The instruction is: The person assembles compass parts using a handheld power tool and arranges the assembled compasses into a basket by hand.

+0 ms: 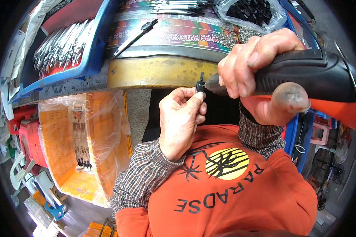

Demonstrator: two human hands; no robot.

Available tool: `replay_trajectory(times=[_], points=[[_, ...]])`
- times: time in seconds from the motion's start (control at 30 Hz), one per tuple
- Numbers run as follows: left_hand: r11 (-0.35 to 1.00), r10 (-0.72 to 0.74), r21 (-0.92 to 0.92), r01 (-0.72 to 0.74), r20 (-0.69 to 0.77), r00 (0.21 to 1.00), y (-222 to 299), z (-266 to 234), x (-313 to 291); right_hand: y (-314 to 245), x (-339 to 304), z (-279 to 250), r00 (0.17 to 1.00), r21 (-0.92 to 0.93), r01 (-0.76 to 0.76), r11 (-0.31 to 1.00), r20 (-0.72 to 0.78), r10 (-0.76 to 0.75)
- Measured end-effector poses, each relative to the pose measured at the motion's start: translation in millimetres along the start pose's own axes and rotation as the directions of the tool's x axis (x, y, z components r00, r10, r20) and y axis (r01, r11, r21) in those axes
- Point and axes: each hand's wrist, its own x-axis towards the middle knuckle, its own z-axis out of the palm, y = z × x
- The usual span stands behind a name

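My left hand (178, 120) pinches a small black plastic part (200, 84) upright between thumb and fingers, just off the yellow-faced table edge (154, 71). My right hand (257, 65) is wrapped around a black electric screwdriver (316, 75) lying sideways. Its narrow tip points left and meets the side of the black part; whether it sits in a screw is too small to tell. A slender silver-and-black piece like a drawing compass (135, 38) lies alone on the table, beyond my left hand.
A blue tray (95, 51) at left holds many slender silver pieces. At the far side lie several similar pieces (178, 7), a plastic bag (279, 21) of black parts and a heap of small screws (224, 38). An orange crate (63, 173) lined with plastic stands below left.
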Motion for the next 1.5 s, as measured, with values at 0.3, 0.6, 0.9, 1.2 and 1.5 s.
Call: replay_trajectory(times=[0.3, 0.6, 0.9, 1.2, 1.5], points=[[0.999, 0.030, 0.018, -0.030, -0.019, 0.999, -2, -2, 2, 4, -9, -2, 0.994, -0.003, -0.042, 0.999, -0.097, 0.042], [0.998, 0.047, 0.033, -0.046, -0.017, 0.999, -3, -5, 4, -2, 2, -2, 0.996, 0.042, -0.012, 0.999, 0.090, 0.008], [0.997, 0.030, 0.075, -0.029, -0.016, 0.999, -1, -6, 3, 2, 1, -3, 0.996, 0.007, -0.016, 1.000, 0.093, 0.015], [0.997, 0.035, 0.062, -0.034, -0.018, 0.999, -2, -5, 1, 4, 7, 0, 0.993, 0.031, -0.040, 0.999, 0.111, 0.037], [0.999, 0.033, 0.035, -0.033, -0.006, 0.999, 0, -4, -1, 4, 11, 1, 0.992, 0.039, -0.055, 0.998, 0.115, 0.051]])
